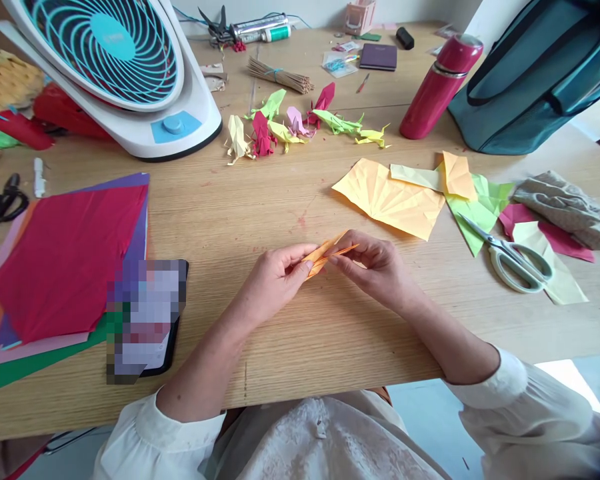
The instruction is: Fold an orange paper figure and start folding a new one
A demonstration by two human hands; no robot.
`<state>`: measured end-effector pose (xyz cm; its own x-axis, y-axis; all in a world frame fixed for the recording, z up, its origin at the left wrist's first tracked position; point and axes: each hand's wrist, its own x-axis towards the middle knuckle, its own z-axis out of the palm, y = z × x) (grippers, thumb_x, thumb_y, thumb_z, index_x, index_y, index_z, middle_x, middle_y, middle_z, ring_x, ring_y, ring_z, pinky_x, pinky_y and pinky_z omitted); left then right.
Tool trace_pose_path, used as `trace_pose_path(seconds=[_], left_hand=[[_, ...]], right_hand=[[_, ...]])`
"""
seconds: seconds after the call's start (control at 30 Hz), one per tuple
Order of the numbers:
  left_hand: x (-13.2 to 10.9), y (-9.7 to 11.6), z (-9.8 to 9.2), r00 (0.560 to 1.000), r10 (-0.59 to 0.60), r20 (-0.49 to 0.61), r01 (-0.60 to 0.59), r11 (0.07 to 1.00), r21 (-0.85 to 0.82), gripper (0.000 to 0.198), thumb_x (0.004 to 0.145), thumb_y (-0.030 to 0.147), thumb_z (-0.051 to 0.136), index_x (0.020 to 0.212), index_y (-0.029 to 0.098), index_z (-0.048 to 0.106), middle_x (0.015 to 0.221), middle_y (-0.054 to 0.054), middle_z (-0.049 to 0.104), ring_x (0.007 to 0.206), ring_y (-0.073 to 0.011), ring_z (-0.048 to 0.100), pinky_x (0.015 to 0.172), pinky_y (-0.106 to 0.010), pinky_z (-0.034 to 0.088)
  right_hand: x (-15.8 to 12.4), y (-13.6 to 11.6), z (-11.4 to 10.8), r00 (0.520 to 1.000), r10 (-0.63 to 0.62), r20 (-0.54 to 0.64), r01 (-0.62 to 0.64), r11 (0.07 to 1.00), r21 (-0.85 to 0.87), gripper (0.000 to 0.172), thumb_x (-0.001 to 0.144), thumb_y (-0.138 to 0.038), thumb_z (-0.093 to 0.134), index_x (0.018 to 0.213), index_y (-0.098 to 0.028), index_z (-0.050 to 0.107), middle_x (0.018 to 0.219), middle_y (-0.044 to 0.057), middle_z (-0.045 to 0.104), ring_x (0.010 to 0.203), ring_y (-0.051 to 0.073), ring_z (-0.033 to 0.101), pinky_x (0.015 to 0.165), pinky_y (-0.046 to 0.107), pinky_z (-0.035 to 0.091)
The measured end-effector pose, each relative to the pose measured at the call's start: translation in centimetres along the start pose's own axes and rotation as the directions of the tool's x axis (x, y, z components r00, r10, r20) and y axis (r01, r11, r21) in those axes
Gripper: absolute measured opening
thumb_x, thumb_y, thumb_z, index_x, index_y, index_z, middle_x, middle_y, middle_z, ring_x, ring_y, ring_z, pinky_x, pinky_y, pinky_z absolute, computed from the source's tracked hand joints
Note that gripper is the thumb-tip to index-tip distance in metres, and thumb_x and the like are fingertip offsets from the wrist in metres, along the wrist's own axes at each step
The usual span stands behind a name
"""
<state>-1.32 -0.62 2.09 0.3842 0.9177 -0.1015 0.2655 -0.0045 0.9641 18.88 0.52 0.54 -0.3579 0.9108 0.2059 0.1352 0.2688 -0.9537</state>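
Orange paper, folded narrow, is held just above the near part of the tabletop, where both hands can meet: the left hand is nearly closed, thumb and fingers pinching one end, while the right hand pinches the other, presumably so one steadies what the other shapes. Scissors lie to the right, seemingly for easy reach; paper animals stand farther back, apparently to leave working room.

Between the left hand and right hand is folded paper. On the desk, a phone lies left, stacked sheets farther left, a fan behind; scissors lie right, a bottle beyond.
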Motion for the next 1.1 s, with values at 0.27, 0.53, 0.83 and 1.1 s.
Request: trace_pose_path(seconds=[0.27,0.53,0.83,1.1], left_hand=[[0.0,-0.3,0.7,0.997,0.038,-0.072,-0.048,0.989,-0.138,0.012,0.092,0.020,0.058,0.104,0.019,0.059,0.093,-0.002,0.071,0.084,-0.0116,0.067,0.075,-0.021,0.049],[0.1,0.2,1.3,0.993,-0.014,-0.118,-0.014,0.972,-0.236,0.009,0.088,0.017,0.060,0.096,0.016,0.061,0.092,-0.003,0.069,0.083,-0.0127,0.068,0.075,-0.024,0.057],[0.3,-0.9,1.4,0.993,-0.023,-0.119,-0.009,0.965,-0.262,0.017,0.081,0.009,0.062,0.095,0.017,0.058,0.097,-0.002,0.071,0.078,-0.0114,0.070,0.073,-0.024,0.059],[0.2,-0.3,1.3,0.994,-0.064,-0.086,0.026,0.919,-0.392,0.016,0.078,0.009,0.063,0.092,0.016,0.059,0.091,-0.001,0.072,0.072,-0.0104,0.069,0.070,-0.024,0.057]], right_hand=[[-0.1,-0.2,0.0,0.998,0.057,-0.007,-0.057,0.998,-0.029,0.015,0.091,-0.032,0.067,0.087,-0.018,0.067,0.085,0.004,0.066,0.076,0.015,0.062,0.070,0.030,0.048],[-0.2,-0.2,0.1,0.998,0.067,-0.020,-0.067,0.998,-0.009,0.014,0.090,-0.031,0.068,0.088,-0.017,0.068,0.086,0.004,0.066,0.078,0.016,0.063,0.071,0.030,0.049],[-0.2,0.2,0.1,1.000,0.009,0.005,-0.009,0.999,0.047,0.018,0.089,-0.036,0.072,0.089,-0.018,0.070,0.086,0.003,0.067,0.077,0.015,0.063,0.071,0.030,0.049],[0.0,0.3,-0.6,0.986,-0.167,0.021,0.168,0.984,-0.059,0.014,0.089,-0.036,0.073,0.093,-0.024,0.077,0.082,0.002,0.060,0.077,0.015,0.058,0.067,0.029,0.050]])
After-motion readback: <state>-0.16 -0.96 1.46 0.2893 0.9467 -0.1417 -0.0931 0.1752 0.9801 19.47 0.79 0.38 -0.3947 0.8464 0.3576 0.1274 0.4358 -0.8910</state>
